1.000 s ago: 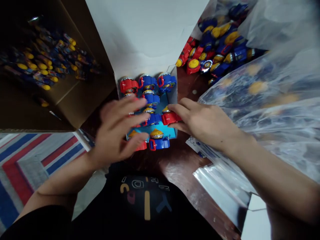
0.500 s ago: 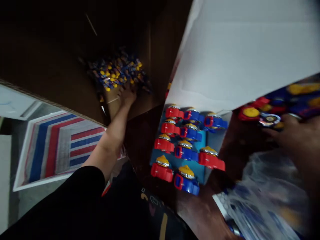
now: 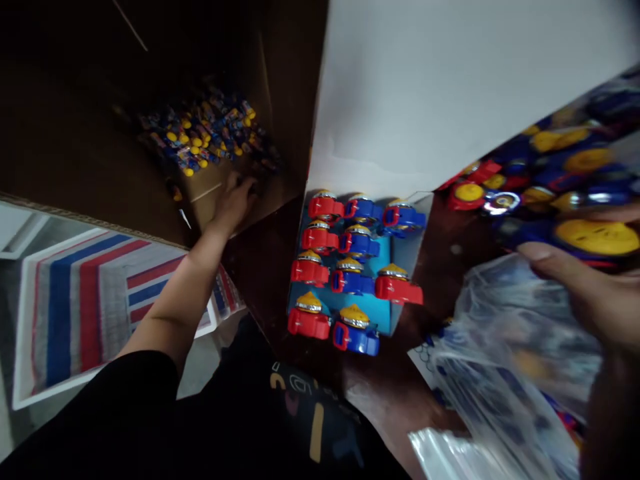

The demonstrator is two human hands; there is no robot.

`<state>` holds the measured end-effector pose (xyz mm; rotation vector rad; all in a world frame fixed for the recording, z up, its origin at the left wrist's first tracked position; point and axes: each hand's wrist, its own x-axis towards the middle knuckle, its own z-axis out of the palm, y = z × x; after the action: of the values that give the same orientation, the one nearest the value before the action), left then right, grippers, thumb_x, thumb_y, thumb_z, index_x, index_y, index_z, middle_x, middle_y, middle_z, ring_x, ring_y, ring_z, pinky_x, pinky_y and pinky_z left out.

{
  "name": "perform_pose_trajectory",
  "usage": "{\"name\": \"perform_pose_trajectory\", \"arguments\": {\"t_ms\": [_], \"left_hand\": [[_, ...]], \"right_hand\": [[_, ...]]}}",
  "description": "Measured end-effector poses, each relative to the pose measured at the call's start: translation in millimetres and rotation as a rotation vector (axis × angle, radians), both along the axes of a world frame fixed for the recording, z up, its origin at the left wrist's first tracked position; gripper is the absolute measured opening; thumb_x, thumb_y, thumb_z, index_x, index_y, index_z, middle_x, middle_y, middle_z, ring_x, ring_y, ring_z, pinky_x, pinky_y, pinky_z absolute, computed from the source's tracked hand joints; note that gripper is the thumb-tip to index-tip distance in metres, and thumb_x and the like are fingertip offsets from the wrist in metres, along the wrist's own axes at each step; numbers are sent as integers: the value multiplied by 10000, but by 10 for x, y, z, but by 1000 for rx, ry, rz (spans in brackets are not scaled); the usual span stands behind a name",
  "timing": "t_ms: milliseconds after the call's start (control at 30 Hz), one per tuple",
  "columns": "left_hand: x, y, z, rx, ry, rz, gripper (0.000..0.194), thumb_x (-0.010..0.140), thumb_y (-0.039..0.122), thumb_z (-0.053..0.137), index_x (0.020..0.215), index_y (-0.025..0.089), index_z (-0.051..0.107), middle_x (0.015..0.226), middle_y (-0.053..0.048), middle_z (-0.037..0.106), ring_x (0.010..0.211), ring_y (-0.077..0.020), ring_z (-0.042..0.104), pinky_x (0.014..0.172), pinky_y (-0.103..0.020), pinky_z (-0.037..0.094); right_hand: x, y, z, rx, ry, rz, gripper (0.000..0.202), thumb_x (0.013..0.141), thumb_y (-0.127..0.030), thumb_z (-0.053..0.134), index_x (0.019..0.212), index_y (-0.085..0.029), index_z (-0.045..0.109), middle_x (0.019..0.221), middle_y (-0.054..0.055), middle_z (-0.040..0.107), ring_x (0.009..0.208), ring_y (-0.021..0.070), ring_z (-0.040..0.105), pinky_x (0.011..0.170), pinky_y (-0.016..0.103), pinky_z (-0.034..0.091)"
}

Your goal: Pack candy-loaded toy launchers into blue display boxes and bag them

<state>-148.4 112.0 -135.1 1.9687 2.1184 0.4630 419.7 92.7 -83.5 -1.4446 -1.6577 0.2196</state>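
The person sits at a dark reddish-brown table (image 3: 385, 400) whose glossy top shows between the goods laid on it. The left hand (image 3: 234, 203) stretches far out into a large brown cardboard box (image 3: 75, 133) that stands open at the left, and rests on the box floor at the edge of a heap of small packed toys (image 3: 207, 137), blue with yellow spots; the fingers curl down among the nearest packs, but the dim light hides whether they grasp one. The right hand (image 3: 585, 293) is close to the camera at the right edge, blurred, with the thumb and fingers clasped around a blue toy with a yellow cap (image 3: 595, 237), which it holds above a crumpled clear plastic bag (image 3: 510, 360).

In the middle of the table lies an open display tray (image 3: 383, 317) with a light blue floor, filled with red and blue spinning-top toys (image 3: 350, 267) in three columns, each with a yellow or silver tip. Its white lid (image 3: 450, 87) stands up behind it and fills the upper middle of the view. To the right of the lid a loose pile of toys (image 3: 540, 167), red, blue and yellow, lies on the table, beyond the bag.

Below the table at the left, a flat white-rimmed panel with red, blue and grey stripes (image 3: 95, 307) lies on a pale floor. The person's black sleeve and a black shirt with coloured letters fill the bottom of the view
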Motion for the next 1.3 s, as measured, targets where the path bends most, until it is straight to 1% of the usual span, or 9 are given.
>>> {"name": "perform_pose_trajectory", "arguments": {"t_ms": [133, 233, 400, 567, 700, 1000, 1100, 1233, 1300], "left_hand": [[59, -39, 188, 57, -49, 17, 297, 1065, 454, 670, 1125, 164, 697, 1341, -123, 697, 1394, -320, 572, 1288, -596, 423], [405, -267, 468, 93, -401, -88, 462, 1048, 635, 662, 1283, 238, 640, 1122, -57, 774, 998, -225, 718, 936, -472, 643], [1269, -969, 1030, -37, -1108, -471, 544, 922, 513, 896, 1336, 246, 666, 1174, -58, 773, 953, -176, 780, 814, -299, 686], [1598, -1193, 1200, -407, -1412, -597, 365, 987, 411, 859, 1243, 186, 729, 1060, -61, 821, 867, -178, 835, 835, -278, 706], [1525, -1196, 1243, -410, -1260, -736, 315, 1049, 370, 782, 1298, 180, 748, 815, -17, 791, 650, -140, 768, 645, -220, 639], [1470, -1213, 1126, 607, -404, -1094, 361, 1112, 321, 681, 1439, 173, 647, 1142, -79, 795, 1017, -158, 775, 938, -258, 648], [1435, -1133, 1181, 518, -401, -1103, 346, 1122, 339, 664, 1434, 190, 647, 1186, -69, 798, 1074, -153, 776, 976, -251, 641], [1403, -1054, 1290, 231, -578, -978, 329, 1085, 319, 726, 1372, 161, 706, 1199, -87, 818, 1041, -155, 796, 939, -213, 629], [1393, -1046, 1289, 153, -616, -921, 297, 1081, 311, 721, 1340, 165, 732, 1155, -82, 827, 963, -151, 799, 864, -204, 628]], "right_hand": [[-617, -568, 593, -40, 1, 248, 616, 657, -496, 1023, 1180, -357, 727, 1126, 144, 759, 978, 327, 746, 842, 522, 584], [-931, -824, 896, -16, -62, 479, 485, 793, -318, 928, 1233, -305, 723, 1207, 132, 749, 1132, 311, 734, 970, 511, 588], [-1243, -944, 969, 69, 28, 702, 537, 782, -232, 922, 1257, -252, 673, 1103, 79, 723, 978, 222, 719, 833, 381, 594], [-1377, -987, 906, 147, 33, 740, 551, 820, -275, 915, 1290, -242, 630, 1124, 72, 702, 1024, 213, 715, 878, 371, 625], [-1351, -1077, 893, 169, 13, 711, 557, 812, -274, 923, 1275, -227, 617, 1131, 82, 697, 1045, 211, 709, 888, 366, 615], [-1556, -1419, 905, -358, 386, 498, 320, 916, -363, 878, 1123, -248, 662, 1052, 4, 719, 784, 122, 712, 685, 265, 638], [-1485, -1443, 874, -427, 431, 484, 437, 923, -451, 872, 1272, -282, 670, 1153, 24, 727, 842, 150, 752, 742, 296, 700], [-1220, -1425, 869, -244, 150, 530, 1015, 815, -470, 964, 1685, -414, 445, 1609, 83, 575, 1376, 315, 687, 1058, 441, 698], [-1132, -1444, 878, -244, 26, 453, 975, 881, -413, 914, 1719, -432, 417, 1655, 69, 561, 1381, 332, 693, 1080, 487, 692]]}}
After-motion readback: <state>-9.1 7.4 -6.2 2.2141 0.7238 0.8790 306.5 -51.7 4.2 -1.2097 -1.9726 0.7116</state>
